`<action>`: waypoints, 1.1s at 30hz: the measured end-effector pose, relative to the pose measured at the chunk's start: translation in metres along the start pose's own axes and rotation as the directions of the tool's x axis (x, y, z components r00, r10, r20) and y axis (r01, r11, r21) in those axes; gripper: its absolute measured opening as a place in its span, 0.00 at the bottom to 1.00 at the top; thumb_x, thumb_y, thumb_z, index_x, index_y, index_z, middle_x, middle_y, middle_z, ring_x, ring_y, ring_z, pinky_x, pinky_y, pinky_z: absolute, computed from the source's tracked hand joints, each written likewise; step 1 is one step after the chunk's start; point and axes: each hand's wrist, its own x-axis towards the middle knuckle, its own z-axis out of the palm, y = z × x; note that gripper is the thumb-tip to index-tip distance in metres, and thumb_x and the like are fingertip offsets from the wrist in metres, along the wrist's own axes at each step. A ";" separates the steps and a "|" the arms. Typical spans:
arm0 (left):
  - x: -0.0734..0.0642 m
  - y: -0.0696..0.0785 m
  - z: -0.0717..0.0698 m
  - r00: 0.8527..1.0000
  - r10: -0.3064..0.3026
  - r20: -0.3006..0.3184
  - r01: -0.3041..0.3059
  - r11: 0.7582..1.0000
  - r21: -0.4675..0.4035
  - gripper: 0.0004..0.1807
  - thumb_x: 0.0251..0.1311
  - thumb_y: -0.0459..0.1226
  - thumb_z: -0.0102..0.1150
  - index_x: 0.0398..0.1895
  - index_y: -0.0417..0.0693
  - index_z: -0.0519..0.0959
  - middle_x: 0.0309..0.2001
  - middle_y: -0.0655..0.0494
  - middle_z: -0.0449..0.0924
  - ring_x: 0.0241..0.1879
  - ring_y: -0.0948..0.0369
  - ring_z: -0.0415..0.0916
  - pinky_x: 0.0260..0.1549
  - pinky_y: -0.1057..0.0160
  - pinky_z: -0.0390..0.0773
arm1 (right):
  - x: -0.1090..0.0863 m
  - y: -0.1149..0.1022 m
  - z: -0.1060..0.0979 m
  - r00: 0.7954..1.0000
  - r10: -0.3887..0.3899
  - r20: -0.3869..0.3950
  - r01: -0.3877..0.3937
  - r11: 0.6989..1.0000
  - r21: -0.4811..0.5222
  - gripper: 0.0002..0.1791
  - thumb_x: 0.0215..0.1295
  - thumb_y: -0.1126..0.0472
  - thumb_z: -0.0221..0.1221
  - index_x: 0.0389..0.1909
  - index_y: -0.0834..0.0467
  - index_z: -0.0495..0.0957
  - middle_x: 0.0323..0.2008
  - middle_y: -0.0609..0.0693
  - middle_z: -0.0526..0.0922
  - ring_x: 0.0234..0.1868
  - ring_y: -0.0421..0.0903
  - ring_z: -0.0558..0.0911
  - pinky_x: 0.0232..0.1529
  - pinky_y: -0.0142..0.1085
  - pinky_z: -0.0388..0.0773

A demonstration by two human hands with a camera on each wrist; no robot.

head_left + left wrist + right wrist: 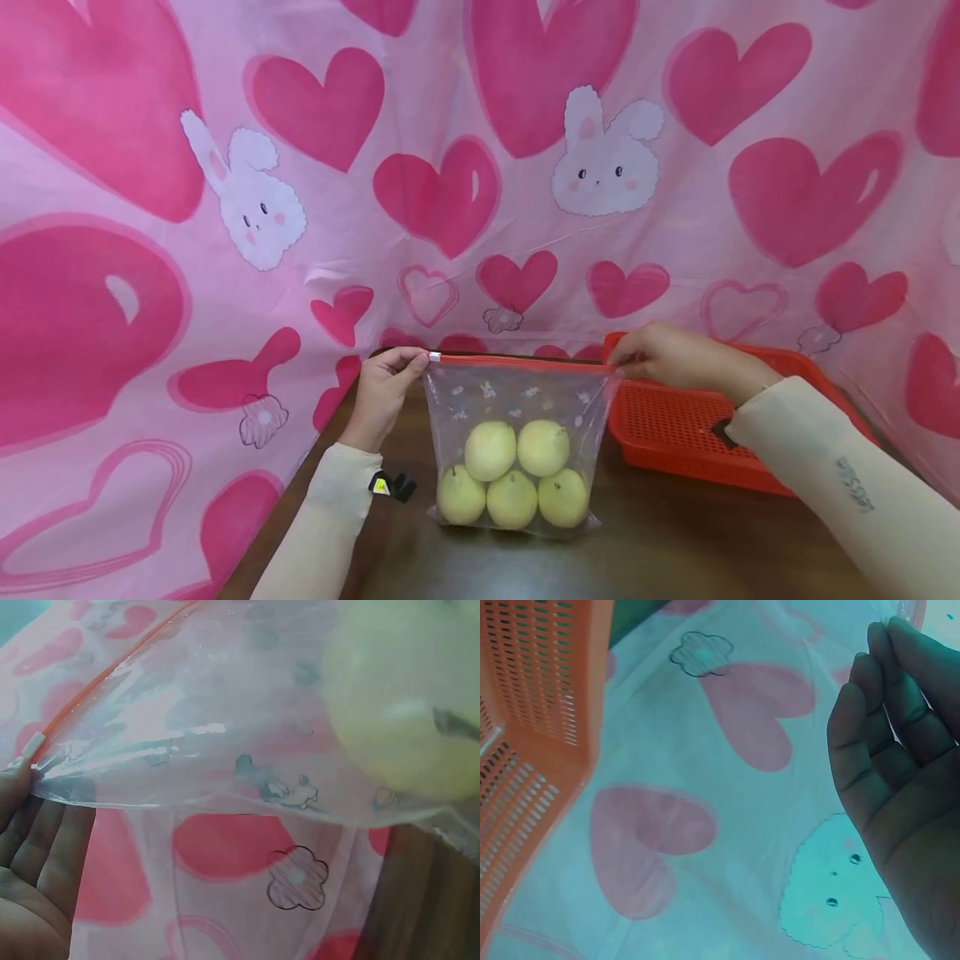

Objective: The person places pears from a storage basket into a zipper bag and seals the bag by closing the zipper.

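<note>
A clear zipper bag with a red-orange zip strip stands upright on the table, several pale yellow pears stacked in two rows inside. At its top left corner my left hand pinches the edge by the white slider. My right hand pinches the opposite top corner between thumb and fingertips, and the strip runs straight between the two. In the left wrist view one pear shows its stem through the plastic. Fingertips of my right hand meet on the bag's corner at the top of the right wrist view.
A red perforated plastic basket sits on the right of the dark wooden table, under my right forearm. Pink cloth printed with hearts and rabbits hangs behind the table and along its left side.
</note>
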 end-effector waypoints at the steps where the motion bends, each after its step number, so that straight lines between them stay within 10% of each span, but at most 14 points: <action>1: 0.000 0.003 0.000 1.000 0.003 0.002 -0.003 1.000 0.008 0.12 0.60 0.31 0.64 0.41 0.26 0.80 0.32 0.51 0.86 0.32 0.57 0.84 0.42 0.60 0.82 | -0.001 -0.001 -0.002 1.000 -0.014 -0.006 0.014 1.000 -0.006 0.12 0.59 0.63 0.68 0.42 0.47 0.86 0.34 0.35 0.82 0.36 0.38 0.79 0.40 0.34 0.81; 10: -0.023 0.043 0.010 0.996 0.075 0.057 -0.084 0.980 0.182 0.08 0.58 0.29 0.66 0.40 0.34 0.84 0.32 0.50 0.86 0.33 0.57 0.83 0.37 0.64 0.82 | 0.001 -0.007 -0.009 0.997 -0.042 -0.071 0.034 0.993 -0.111 0.13 0.57 0.65 0.69 0.42 0.49 0.86 0.34 0.38 0.84 0.36 0.39 0.82 0.41 0.40 0.82; 16: -0.042 0.067 0.033 0.938 0.312 0.149 -0.344 0.883 0.319 0.08 0.53 0.25 0.67 0.37 0.39 0.84 0.33 0.48 0.86 0.30 0.58 0.83 0.34 0.65 0.82 | 0.019 -0.001 -0.013 0.971 -0.091 -0.221 0.034 0.967 -0.251 0.11 0.53 0.68 0.71 0.38 0.55 0.87 0.31 0.44 0.85 0.34 0.44 0.83 0.39 0.44 0.83; 21: -0.059 0.067 0.048 0.914 0.378 0.147 -0.405 0.830 0.385 0.08 0.52 0.26 0.69 0.34 0.43 0.83 0.29 0.52 0.84 0.22 0.63 0.76 0.23 0.72 0.76 | 0.026 0.004 -0.011 0.961 -0.095 -0.258 0.014 0.954 -0.300 0.08 0.54 0.67 0.70 0.36 0.55 0.87 0.32 0.45 0.85 0.36 0.47 0.84 0.43 0.47 0.81; 33: -0.078 0.064 0.061 0.892 0.395 0.220 -0.445 0.853 0.273 0.05 0.55 0.25 0.67 0.32 0.42 0.82 0.27 0.53 0.84 0.21 0.62 0.76 0.18 0.73 0.73 | 0.017 0.012 0.014 0.947 -0.011 -0.321 -0.056 0.978 -0.199 0.14 0.56 0.65 0.70 0.45 0.56 0.85 0.39 0.49 0.85 0.42 0.50 0.83 0.45 0.48 0.81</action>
